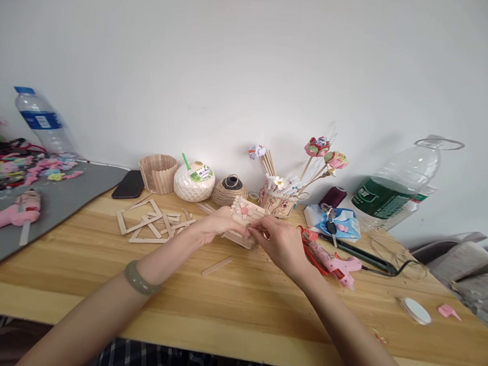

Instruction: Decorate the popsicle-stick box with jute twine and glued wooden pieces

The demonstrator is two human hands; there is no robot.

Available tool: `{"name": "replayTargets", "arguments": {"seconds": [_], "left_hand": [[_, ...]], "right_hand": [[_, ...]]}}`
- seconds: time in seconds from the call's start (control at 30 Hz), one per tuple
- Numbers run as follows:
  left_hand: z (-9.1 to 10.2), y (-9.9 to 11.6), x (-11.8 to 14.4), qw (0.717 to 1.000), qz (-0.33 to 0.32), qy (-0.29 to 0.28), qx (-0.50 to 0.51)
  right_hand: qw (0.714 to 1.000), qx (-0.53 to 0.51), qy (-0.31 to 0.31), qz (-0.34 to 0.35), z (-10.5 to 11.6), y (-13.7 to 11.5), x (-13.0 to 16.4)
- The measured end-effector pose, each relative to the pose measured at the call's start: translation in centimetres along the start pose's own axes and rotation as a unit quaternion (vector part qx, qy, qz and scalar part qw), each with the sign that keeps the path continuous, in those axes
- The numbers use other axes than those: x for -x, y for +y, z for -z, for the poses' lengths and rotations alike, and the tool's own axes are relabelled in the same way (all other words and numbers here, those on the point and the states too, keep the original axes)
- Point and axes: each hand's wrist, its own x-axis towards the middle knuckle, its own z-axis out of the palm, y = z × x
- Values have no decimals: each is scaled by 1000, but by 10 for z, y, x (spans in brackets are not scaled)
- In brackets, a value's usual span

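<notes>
A small box of wooden craft sticks [253, 209] with a pink flower on it tilts toward me in the middle of the table. My left hand [219, 223] is closed on its left side, with the thumb across the front. At the front of the box, the fingertips of my right hand [277, 242] are pinched together close to my left thumb. Whatever lies between those right fingertips is too small and covered to make out. A loose craft stick [217, 266] lies on the table just below the hands.
Stick frames [146, 238] lie to the left. Behind stand a round stick holder [158, 174], a white coconut [194, 182], a twine ball [230, 192] and a decorated pot [278, 203] with paper flowers. At right are a pink glue gun [341, 266], its cord and a large bottle [396, 183].
</notes>
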Motion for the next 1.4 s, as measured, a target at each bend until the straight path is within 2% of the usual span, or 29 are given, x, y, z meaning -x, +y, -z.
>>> {"name": "replayTargets", "arguments": {"seconds": [0.17,0.27,0.43,0.63,0.7,0.77,0.9,0.97,1.03,1.13,1.3,1.4], "left_hand": [[2,1,-2,999,-5,-30,-10],[4,9,5,999,-8,-29,-18],[8,19,15,999,-16,-30,-40],[24,8,-1,992,1,-110,-68],[31,7,-6,987,-1,-139,-81],[36,9,-7,982,-10,-158,-101],[40,18,-7,968,-39,-167,-180],[40,22,-10,961,-49,-160,-222],[41,26,-14,955,-51,-150,-249],[44,32,-22,953,-48,-137,-267],[52,41,-26,959,-42,-131,-247],[57,44,-22,965,-33,-133,-222]], "right_hand": [[993,-114,10,-20,0,3,4],[978,-201,-13,-51,4,12,8],[964,-249,-25,-92,17,31,9],[929,-330,-3,-169,21,43,7],[932,-328,2,-151,17,40,7],[950,-290,19,-113,12,35,8],[974,-221,36,-46,5,21,9],[972,-221,42,-69,1,16,11],[963,-238,44,-122,-4,14,13],[947,-280,1,-154,-12,13,17],[918,-361,-130,-102,-14,18,21],[909,-385,-115,-108,-4,23,18]]}}
